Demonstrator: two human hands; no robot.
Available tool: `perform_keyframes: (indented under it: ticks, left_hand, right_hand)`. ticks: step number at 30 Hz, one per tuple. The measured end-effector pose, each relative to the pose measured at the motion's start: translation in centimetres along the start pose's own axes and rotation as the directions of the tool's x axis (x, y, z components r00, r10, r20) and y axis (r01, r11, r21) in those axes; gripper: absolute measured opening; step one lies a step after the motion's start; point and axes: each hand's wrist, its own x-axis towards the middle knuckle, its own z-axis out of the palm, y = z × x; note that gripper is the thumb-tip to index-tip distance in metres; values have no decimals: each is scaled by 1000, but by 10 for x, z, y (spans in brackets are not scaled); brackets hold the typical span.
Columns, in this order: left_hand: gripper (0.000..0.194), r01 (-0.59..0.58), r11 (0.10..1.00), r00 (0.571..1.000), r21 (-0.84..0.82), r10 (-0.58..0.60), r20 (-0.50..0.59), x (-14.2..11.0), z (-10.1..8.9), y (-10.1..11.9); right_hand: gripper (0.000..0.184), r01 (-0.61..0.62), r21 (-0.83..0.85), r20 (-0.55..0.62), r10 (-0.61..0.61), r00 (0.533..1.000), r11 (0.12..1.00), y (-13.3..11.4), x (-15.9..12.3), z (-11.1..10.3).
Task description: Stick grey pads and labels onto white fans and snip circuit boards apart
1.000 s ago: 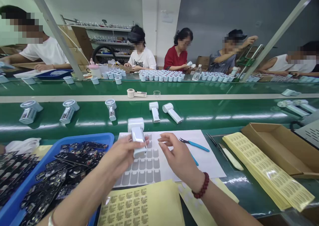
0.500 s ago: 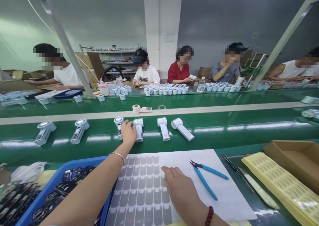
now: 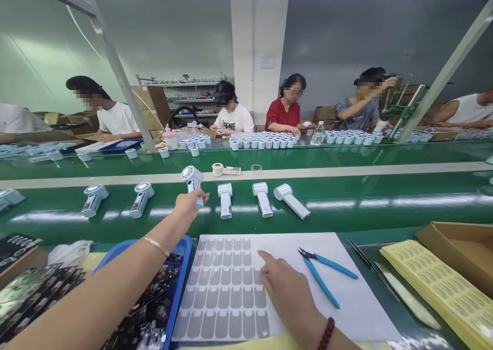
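Observation:
My left hand (image 3: 189,202) is closed around the handle of a light-blue handheld fan (image 3: 191,174), its round head up and tilted above the green belt. My right hand (image 3: 283,280) rests on the right side of a sheet of grey rounded stickers (image 3: 221,276), index finger stretched out and the others loosely bent. Nothing shows in its fingers. To the right of that hand lie blue-handled cutters (image 3: 319,273) on white paper. Beyond, more fans lie on the belt, among them one fan (image 3: 225,201) just right of my left hand and another fan (image 3: 262,200).
A blue tray (image 3: 181,268) of small circuit boards sits under my left forearm. Tweezers (image 3: 372,268), yellow sticker sheets (image 3: 439,283) and a cardboard box (image 3: 458,247) are at right. Several co-workers sit across the belt (image 3: 346,219); a bottle (image 3: 318,133) stands there.
My left hand has lifted the fan off the belt and moved it a little left, away from its neighbour. My right hand stays at the sticker sheet. The view has shifted slightly left.

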Motion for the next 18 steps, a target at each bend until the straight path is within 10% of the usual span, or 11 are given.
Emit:
perform_keyframes:
  ticks: [9, 18]
  left_hand:
    - [27, 311, 939, 939, -146, -280, 200, -160, -38, -20]
    - [15, 451, 769, 876, -453, -478, 60, -202, -32, -73]
  right_hand:
    - [50, -79, 207, 34, 73, 997, 975, -5, -1, -9]
    - [50, -119, 664, 68, 99, 993, 738, -41, -45, -47]
